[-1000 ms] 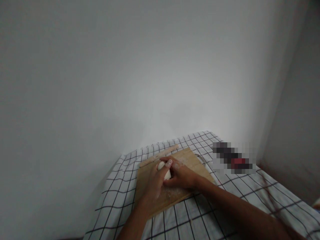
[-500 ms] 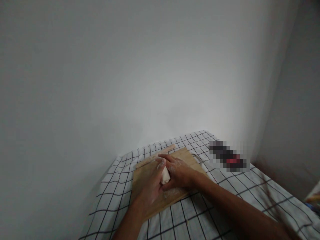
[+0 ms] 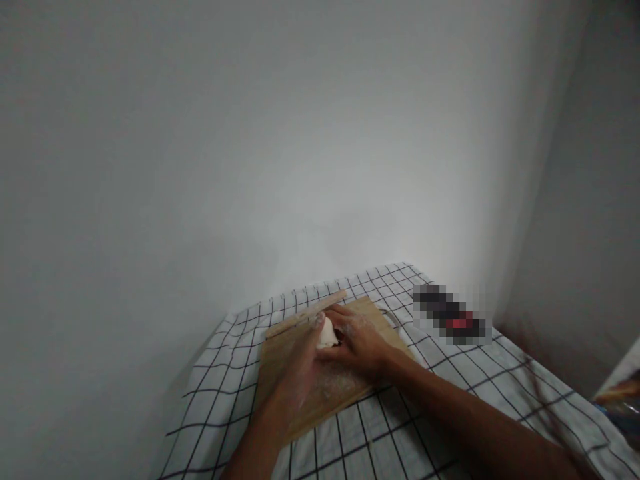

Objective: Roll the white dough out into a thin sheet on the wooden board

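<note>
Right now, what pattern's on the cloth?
White cloth with a grid of dark lines; head view, the only one.

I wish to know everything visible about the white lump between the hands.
The white lump looks smooth and doughy, narrowing toward its far end, its sides partly hidden. It is over the wooden board, cupped between the left hand and right hand. Whether it touches the board is unclear.
</note>
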`<state>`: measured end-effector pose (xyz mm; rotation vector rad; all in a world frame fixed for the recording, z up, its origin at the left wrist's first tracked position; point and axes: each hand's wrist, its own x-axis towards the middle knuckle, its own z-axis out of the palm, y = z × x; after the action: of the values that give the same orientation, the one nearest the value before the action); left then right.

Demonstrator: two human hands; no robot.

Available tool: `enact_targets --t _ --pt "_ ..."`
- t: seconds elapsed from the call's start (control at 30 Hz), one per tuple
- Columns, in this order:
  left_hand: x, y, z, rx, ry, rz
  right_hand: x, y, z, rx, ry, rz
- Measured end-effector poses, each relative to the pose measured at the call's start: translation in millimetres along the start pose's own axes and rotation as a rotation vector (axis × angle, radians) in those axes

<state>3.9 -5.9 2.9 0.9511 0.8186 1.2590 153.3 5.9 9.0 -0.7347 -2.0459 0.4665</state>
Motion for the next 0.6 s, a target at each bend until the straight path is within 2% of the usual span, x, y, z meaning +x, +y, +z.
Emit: enact_targets --t 0.2,0.33,0.47,0.6 --pt "7 0 0 -0.059 -0.177 -0.130 -1 2 4 0.002 0.054 0.045" --pt "6 -6 -4 -0.005 -0.244 -0.213 1 6 3 0.018 0.034 0.000" --pt "2 -4 -3 -0.061 -0.139 -0.147 2 7 4 0.031 0.009 -0.004" --pt "-3 4 1 -0.015 0.055 -0.023 4 12 13 -0.010 -0.011 0.021"
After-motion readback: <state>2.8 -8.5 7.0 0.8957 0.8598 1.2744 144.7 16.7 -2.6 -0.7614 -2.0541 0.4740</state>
